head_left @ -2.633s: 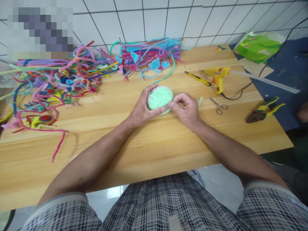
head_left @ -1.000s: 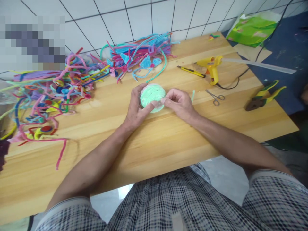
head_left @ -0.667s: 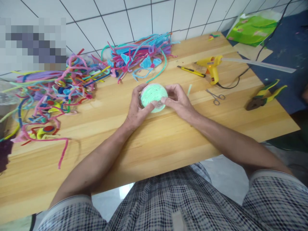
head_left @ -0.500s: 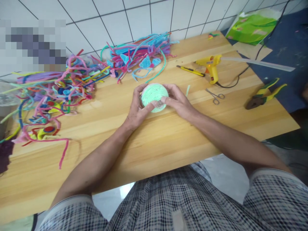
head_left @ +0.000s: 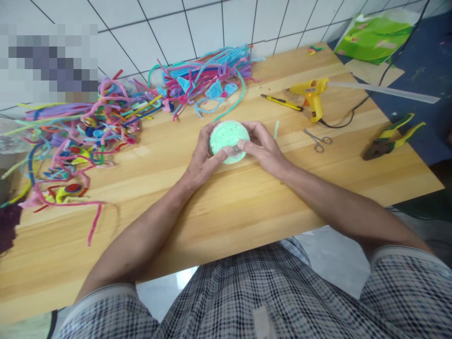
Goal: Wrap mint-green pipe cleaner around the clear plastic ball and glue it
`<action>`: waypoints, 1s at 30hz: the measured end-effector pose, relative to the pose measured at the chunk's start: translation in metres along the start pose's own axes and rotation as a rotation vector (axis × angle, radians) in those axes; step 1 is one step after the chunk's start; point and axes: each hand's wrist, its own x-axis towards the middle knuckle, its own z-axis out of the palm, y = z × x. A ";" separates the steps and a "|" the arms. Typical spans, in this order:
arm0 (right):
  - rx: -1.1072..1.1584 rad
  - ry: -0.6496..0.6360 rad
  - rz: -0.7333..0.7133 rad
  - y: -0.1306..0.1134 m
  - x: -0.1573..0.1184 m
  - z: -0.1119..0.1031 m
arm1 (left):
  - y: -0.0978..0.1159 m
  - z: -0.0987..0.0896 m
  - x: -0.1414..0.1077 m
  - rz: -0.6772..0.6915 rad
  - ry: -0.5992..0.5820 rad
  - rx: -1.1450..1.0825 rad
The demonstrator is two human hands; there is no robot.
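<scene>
At the table (head_left: 212, 216), left grip (head_left: 205, 153) and right grip (head_left: 264, 147) clasp a round green piece (head_left: 229, 135), underside hidden.

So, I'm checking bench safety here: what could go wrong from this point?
An orange light seems to glow on the glue gun, so it may be hot; the right hand, now on the green ball, could brush it. Its cord runs off the right side of the table, so a snag might drag it. The pliers have handles reaching past that edge in this view; a bump could tip them off.
</scene>
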 end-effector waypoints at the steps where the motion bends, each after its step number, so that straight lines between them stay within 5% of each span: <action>1: -0.001 0.001 -0.002 0.000 0.000 0.000 | 0.001 0.001 0.000 -0.007 0.005 0.010; 10: -0.002 0.011 -0.010 0.002 0.001 -0.001 | -0.004 -0.005 0.001 0.023 -0.050 0.078; 20: 0.010 0.006 -0.050 0.010 0.003 -0.002 | -0.012 0.002 0.001 0.056 0.084 0.090; 26: -0.341 0.199 -0.347 0.000 -0.002 -0.009 | -0.017 0.002 0.003 -0.003 0.190 0.076; 30: -0.401 0.471 -0.478 -0.023 0.014 -0.045 | -0.019 0.006 0.006 -0.008 0.240 0.049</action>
